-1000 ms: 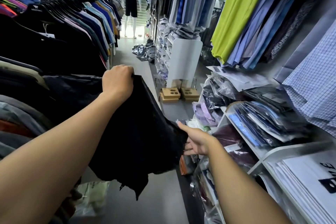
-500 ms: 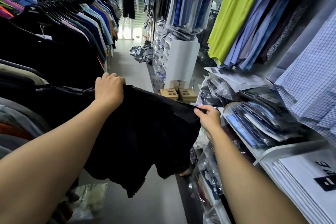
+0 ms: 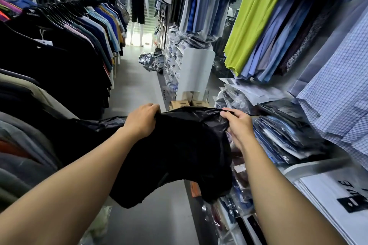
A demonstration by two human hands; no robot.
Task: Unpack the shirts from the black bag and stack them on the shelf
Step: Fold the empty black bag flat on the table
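Both bare forearms are reaching forward from the lower corners of the view, converging toward the middle. The left hand point(image 3: 141, 123) is curling knuckles-up, its fingers bunching the top edge of the black bag point(image 3: 185, 145). The right hand point(image 3: 240, 127) is pinching the opposite edge, thumb over it and fingers curling beneath, level with the left and somewhat apart from it.

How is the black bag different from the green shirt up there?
The black bag is dark and crinkly; the green shirt is bright and smooth. The bag is gripped by the left hand and right hand; the shirt hangs high beside blue shirts. Both droop limply.
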